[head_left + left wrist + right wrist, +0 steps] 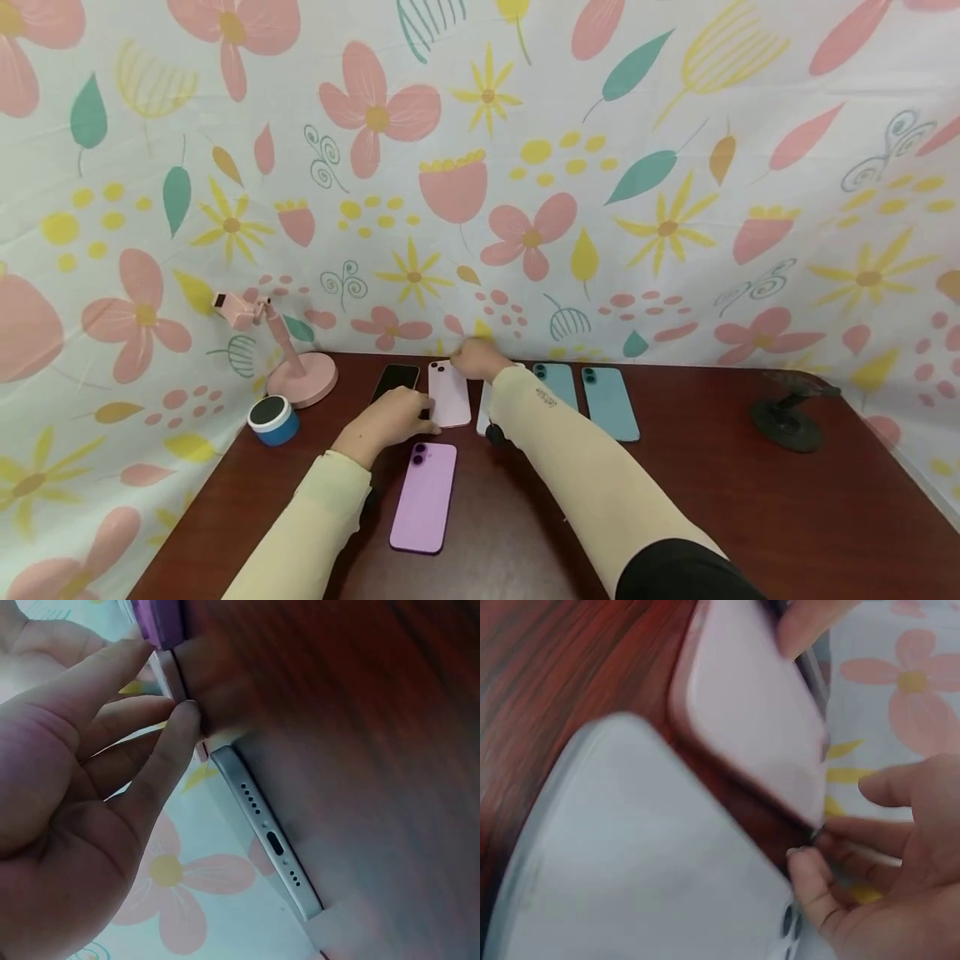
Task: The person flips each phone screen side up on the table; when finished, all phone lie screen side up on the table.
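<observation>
Five phones stand in a row near the wall: a black phone (pixel 396 379), a light pink phone (pixel 450 396), a white phone (pixel 637 855) and two teal ones. My left hand (pixel 395 414) is at the lower left of the pink phone, its fingertips touching that phone's edge. At the opposite upper corner my right hand (pixel 480 360) has its fingertips against the edge, close to the white phone. Closer to me lies a purple phone (pixel 424 498), back up. The right forearm covers much of the white phone, and the left hand covers part of the black one.
On the left stand a pink phone stand (pixel 300 377) and a blue jar (pixel 273 419) with a dark-topped lid. The two teal phones (pixel 611 404) lie right of the white one. A dark stand (pixel 787 421) is at the right; floral cloth (pixel 660 275) hangs behind the table.
</observation>
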`<action>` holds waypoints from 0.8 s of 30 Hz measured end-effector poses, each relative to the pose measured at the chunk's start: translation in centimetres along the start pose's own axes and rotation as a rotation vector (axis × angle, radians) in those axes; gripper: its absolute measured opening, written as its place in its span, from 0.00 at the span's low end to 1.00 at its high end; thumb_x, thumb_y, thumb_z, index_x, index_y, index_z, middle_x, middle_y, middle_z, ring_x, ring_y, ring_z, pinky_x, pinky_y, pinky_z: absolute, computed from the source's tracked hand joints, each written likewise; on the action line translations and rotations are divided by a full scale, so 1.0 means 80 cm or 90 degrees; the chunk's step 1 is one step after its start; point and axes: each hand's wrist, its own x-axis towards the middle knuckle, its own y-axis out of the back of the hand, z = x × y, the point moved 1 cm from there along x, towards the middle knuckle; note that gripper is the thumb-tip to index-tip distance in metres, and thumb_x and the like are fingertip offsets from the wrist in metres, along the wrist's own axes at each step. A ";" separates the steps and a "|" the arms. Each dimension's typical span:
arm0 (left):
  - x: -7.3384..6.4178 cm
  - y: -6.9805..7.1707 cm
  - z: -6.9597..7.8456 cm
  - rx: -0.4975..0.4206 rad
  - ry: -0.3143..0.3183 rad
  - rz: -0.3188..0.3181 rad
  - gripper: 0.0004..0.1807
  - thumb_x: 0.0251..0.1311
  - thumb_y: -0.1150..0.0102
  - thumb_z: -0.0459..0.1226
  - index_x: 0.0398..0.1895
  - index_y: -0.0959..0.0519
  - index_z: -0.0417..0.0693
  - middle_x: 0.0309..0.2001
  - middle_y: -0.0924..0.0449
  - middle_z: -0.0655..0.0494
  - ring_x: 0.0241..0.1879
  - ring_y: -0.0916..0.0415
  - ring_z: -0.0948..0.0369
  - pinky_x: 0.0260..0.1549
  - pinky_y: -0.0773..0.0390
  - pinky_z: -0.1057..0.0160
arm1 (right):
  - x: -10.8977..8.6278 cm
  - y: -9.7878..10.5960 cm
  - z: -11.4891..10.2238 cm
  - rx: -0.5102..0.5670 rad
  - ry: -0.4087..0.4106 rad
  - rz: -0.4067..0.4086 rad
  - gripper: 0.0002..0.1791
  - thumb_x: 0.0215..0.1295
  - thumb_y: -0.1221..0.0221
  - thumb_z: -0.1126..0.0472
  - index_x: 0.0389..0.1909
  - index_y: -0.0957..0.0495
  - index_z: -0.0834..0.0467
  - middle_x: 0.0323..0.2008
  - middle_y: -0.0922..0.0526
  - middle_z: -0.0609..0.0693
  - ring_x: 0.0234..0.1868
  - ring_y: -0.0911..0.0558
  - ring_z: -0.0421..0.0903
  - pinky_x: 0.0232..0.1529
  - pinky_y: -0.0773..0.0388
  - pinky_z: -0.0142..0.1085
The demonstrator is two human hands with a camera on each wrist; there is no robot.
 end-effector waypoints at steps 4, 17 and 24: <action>0.000 0.000 0.005 0.007 0.024 0.007 0.19 0.62 0.23 0.49 0.21 0.20 0.51 0.20 0.25 0.59 0.24 0.32 0.61 0.30 0.28 0.62 | 0.010 -0.004 0.016 -0.016 0.012 -0.011 0.29 0.80 0.52 0.55 0.11 0.40 0.49 0.11 0.38 0.42 0.15 0.40 0.40 0.22 0.38 0.35; -0.002 -0.002 0.008 -0.001 0.035 0.013 0.19 0.57 0.19 0.50 0.21 0.19 0.51 0.19 0.24 0.60 0.24 0.32 0.62 0.30 0.28 0.63 | -0.019 0.005 0.000 0.013 -0.035 0.007 0.19 0.80 0.52 0.59 0.23 0.32 0.53 0.16 0.33 0.45 0.17 0.36 0.41 0.20 0.38 0.33; -0.002 -0.001 0.009 0.003 0.024 0.022 0.19 0.59 0.21 0.49 0.21 0.19 0.51 0.19 0.24 0.60 0.23 0.32 0.63 0.30 0.28 0.63 | -0.020 0.007 -0.002 0.050 -0.037 0.016 0.15 0.81 0.52 0.61 0.30 0.26 0.57 0.16 0.32 0.47 0.17 0.33 0.43 0.20 0.34 0.34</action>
